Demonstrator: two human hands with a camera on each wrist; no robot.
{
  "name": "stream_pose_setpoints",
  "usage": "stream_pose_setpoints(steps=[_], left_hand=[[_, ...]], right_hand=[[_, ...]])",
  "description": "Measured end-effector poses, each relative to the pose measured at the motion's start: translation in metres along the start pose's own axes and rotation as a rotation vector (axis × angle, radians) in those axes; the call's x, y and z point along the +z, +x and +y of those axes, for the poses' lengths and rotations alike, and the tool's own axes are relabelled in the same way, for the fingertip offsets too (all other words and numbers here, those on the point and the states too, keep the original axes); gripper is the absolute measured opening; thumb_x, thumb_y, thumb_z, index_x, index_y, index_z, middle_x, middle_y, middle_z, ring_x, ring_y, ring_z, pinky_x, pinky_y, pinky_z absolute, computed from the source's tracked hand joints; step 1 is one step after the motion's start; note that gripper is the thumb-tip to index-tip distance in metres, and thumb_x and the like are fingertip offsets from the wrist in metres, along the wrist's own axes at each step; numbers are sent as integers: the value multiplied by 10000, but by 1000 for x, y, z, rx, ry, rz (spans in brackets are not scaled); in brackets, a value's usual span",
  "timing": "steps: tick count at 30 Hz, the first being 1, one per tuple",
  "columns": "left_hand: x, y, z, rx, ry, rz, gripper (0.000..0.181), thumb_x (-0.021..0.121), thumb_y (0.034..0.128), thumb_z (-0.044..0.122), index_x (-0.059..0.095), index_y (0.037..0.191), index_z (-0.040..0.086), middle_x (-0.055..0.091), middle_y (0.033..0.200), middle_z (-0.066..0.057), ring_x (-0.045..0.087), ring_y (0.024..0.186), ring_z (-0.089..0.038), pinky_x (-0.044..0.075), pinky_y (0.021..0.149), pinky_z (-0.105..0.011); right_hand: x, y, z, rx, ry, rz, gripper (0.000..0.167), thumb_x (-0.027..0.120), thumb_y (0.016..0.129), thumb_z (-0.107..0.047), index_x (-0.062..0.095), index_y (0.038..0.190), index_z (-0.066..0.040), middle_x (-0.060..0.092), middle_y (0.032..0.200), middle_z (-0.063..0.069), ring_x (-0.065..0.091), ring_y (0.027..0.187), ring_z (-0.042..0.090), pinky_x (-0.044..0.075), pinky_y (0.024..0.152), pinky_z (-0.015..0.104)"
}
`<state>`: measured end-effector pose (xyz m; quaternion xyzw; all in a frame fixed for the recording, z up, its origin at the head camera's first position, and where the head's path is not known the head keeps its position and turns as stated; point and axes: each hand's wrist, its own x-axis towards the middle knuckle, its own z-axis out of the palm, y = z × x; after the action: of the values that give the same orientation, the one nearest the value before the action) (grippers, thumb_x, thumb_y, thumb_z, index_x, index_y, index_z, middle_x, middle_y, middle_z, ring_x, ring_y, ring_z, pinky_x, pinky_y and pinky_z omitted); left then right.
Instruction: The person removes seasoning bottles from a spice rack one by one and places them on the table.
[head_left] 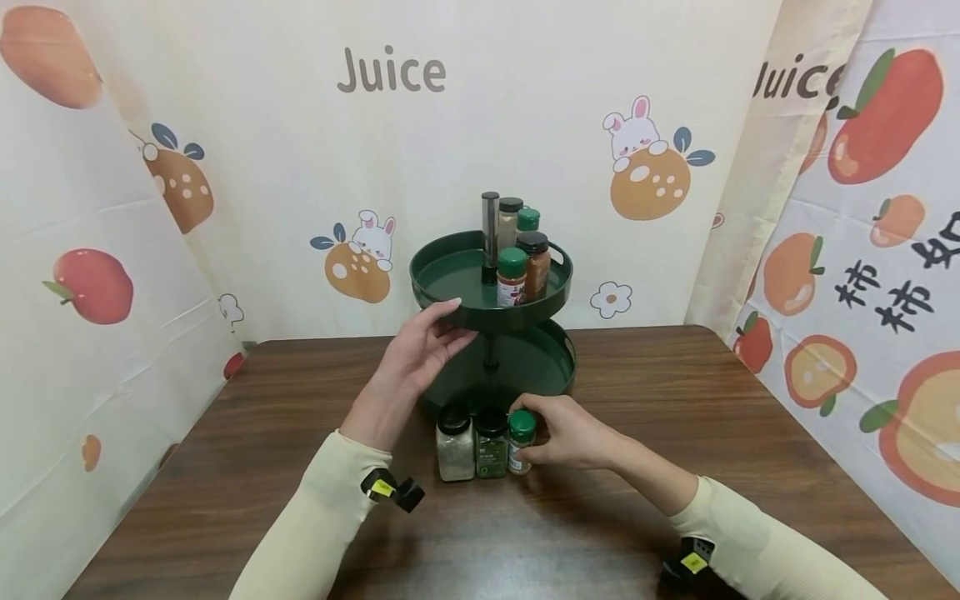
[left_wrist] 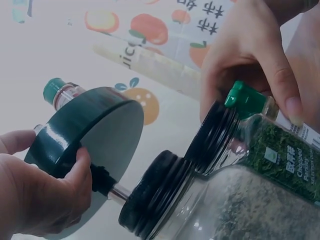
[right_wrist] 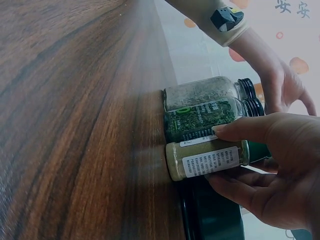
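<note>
At the centre of the head view stands a dark green two-tier round tray [head_left: 517, 317]. My left hand [head_left: 408, 354] holds its upper tier at the near left rim, thumb above and fingers beneath. In front of the tray, my right hand [head_left: 570, 433] pinches a small green-capped spice jar [head_left: 520, 454] between thumb and fingers. A label and yellowish-brown contents show on this jar [right_wrist: 210, 161] in the right wrist view. Beside it stand a black-capped chopped parsley jar [head_left: 491, 457] and a black-capped jar with pale, speckled contents [head_left: 455, 454]. These jars form a row on the table.
Several spice jars, among them a red-brown one [head_left: 537, 271], stand on the upper tier's right side around a metal post [head_left: 490, 229]. The lower tier [head_left: 532, 358] sits just behind the front row. A fruit-print curtain [head_left: 525, 100] hangs behind the brown wooden table [head_left: 637, 375].
</note>
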<state>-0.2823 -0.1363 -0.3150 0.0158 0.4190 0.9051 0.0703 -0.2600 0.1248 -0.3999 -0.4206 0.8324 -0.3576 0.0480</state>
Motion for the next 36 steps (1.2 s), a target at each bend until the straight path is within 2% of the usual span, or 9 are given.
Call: stream_pose_setpoints(steps=[6,10,18,22,27,36], left_hand=[[-6,2,6,0,-47,40,698,634,1057,140,250,1639,148,478,1425,-176,499,1349,-315,418,1178,-469],[-10,5,12,-5,-80,63,675,648,1053,182,284,1621,163,445,1457,-177,486,1360,-308,423,1173,-453],[-19,10,20,18,-118,73,617,616,1079,220,336,1617,113,407,1494,-169,491,1314,-267,426,1180,-413],[-20,10,21,12,-99,74,621,621,1076,213,332,1619,124,380,1551,-185,497,1302,-262,439,1170,-407],[-19,7,21,-2,-58,59,686,634,1062,198,276,1645,141,326,1639,-221,487,1365,-300,427,1172,-435],[-16,4,20,-17,8,37,741,627,1070,195,201,1677,174,401,1569,-198,472,1419,-320,420,1172,-462]], right_hand=[[1,-1,0,-8,2,2,383,883,886,-189,641,1178,-140,656,986,-46,637,820,169,592,718,289],[0,-1,0,-3,-4,0,385,882,885,-180,639,1181,-152,656,990,-54,635,819,165,592,719,287],[0,-1,-2,-1,-6,-5,384,881,883,-170,639,1181,-164,655,995,-67,623,813,121,587,721,277],[0,-1,-1,-3,-6,-7,381,880,887,-177,640,1183,-154,658,994,-59,627,818,130,588,722,279],[0,-1,-1,7,-15,-8,385,883,885,-185,639,1182,-164,655,994,-65,639,820,155,591,722,284],[-1,-1,-2,11,-9,-17,404,889,879,-201,633,1191,-190,644,1002,-72,641,824,158,594,728,285]])
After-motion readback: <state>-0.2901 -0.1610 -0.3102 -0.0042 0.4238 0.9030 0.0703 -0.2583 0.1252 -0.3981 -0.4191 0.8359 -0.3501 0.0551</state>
